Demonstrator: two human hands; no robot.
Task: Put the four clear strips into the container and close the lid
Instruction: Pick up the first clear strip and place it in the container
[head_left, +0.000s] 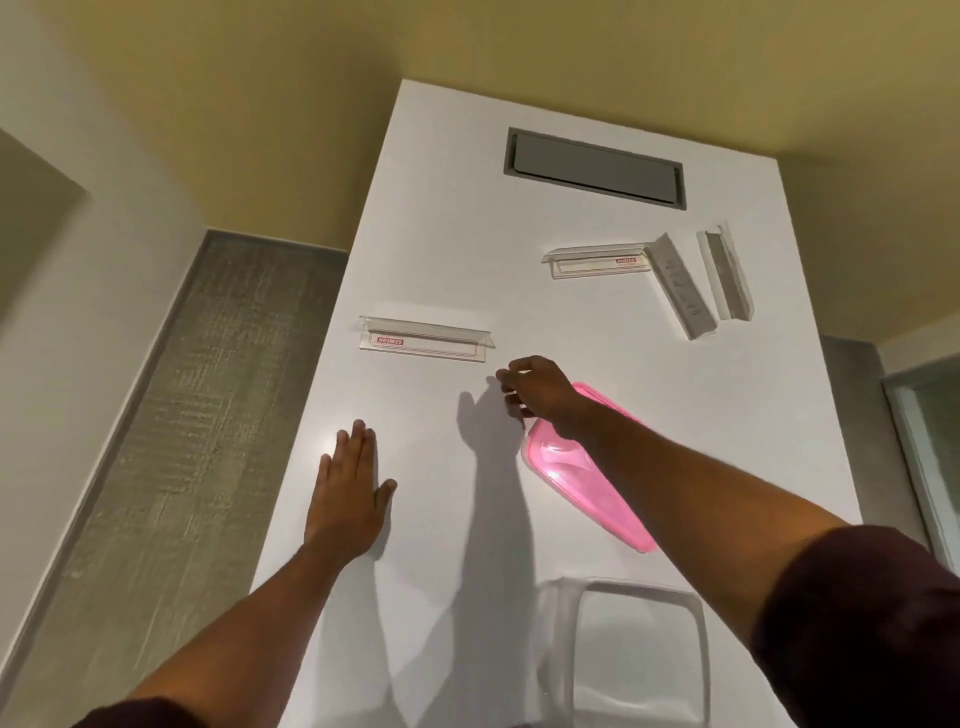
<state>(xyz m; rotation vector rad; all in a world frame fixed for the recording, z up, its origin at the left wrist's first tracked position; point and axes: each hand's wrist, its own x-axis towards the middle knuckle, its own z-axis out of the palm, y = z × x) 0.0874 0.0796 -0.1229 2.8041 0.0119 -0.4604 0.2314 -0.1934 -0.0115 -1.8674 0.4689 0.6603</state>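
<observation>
Several clear strips lie on the white table (447, 249). One strip with a red label (426, 340) is at mid left. Another labelled strip (597, 261) lies farther back, touching a slanted strip (681, 286); a further strip (724, 275) lies right of that. The clear container (628, 649) stands open at the near edge. Its pink lid (587, 478) lies flat beyond it, partly under my right forearm. My left hand (350, 493) rests flat on the table. My right hand (537, 387) hovers just right of the near strip, fingers apart, holding nothing.
A grey rectangular hatch (595, 169) is set into the table's far end. The table's left edge drops to a grey carpet strip (171, 395). A glass panel (930, 457) stands at the right.
</observation>
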